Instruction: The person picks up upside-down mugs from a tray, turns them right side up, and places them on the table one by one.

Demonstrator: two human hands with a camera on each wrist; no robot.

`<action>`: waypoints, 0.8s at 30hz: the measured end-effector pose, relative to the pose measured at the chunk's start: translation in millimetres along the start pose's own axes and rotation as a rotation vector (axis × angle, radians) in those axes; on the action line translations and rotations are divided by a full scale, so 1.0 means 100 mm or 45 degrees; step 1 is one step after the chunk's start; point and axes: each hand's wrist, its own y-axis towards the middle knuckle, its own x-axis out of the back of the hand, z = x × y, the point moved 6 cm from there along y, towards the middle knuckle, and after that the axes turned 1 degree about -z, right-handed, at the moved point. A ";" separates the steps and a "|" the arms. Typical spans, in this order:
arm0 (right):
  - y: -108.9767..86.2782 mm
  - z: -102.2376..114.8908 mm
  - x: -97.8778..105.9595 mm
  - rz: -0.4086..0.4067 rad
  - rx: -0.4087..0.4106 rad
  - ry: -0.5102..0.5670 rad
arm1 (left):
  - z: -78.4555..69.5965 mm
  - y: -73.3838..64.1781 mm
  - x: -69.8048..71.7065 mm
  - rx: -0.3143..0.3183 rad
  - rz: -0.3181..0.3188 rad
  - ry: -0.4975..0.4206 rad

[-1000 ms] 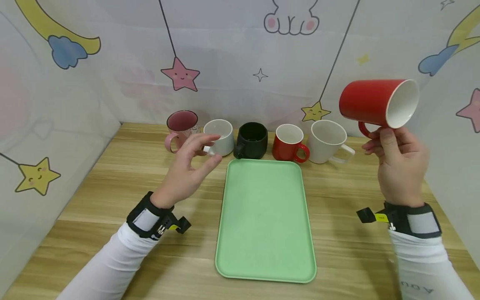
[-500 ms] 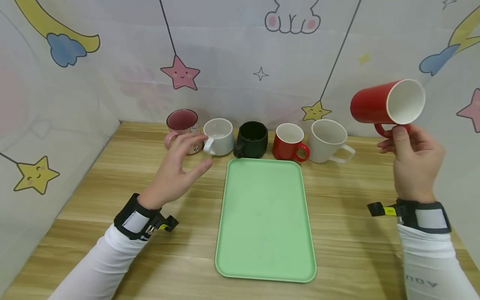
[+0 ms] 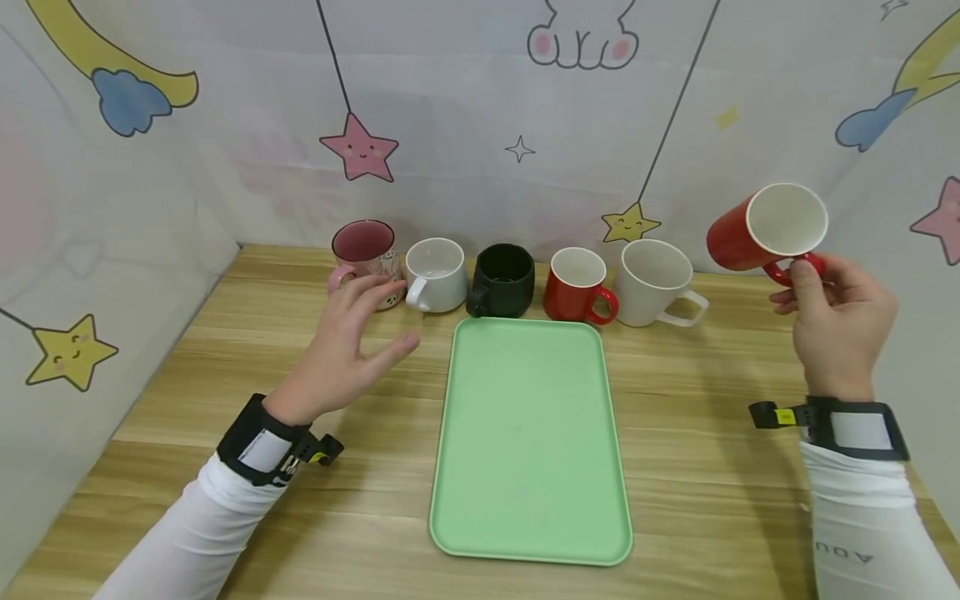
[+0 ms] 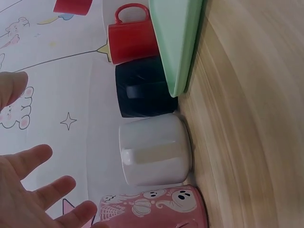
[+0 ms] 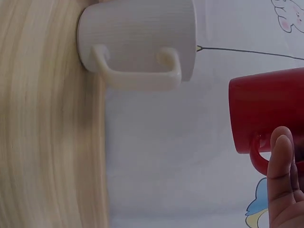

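Observation:
My right hand (image 3: 843,321) pinches the handle of a tall red mug (image 3: 731,237) with a white inside. The mug is held in the air at the right, tilted so that its mouth faces me; the right wrist view shows thumb and fingers at its handle (image 5: 259,159). My left hand (image 3: 337,354) hovers with its fingers spread, holding nothing. Beyond its fingertips stand a pink patterned mug (image 3: 365,246) and a white mug (image 3: 437,279). In the left wrist view the white mug (image 4: 156,149) and the pink mug (image 4: 152,209) lie past the spread fingers.
A dark green mug (image 3: 502,283), a small red mug (image 3: 570,292) and a wide cream mug (image 3: 652,283) continue the row along the back wall. A light green tray (image 3: 528,442) lies on the wooden table (image 3: 690,500) in front of them.
The tall red mug has moved right, then lower, and its mouth has turned more toward me and upward. My left hand has drawn back to the left, away from the white mug.

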 end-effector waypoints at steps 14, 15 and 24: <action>0.03 -0.67 -0.08 0.210 -0.165 -0.176 | 0.13 -0.10 -0.02 0.049 0.064 0.122; 0.03 -0.70 -0.09 0.226 -0.184 -0.177 | 0.13 -0.10 -0.03 0.053 0.071 0.131; -0.02 -0.86 -0.16 0.320 -0.248 -0.147 | 0.17 -0.13 -0.08 0.058 0.162 0.251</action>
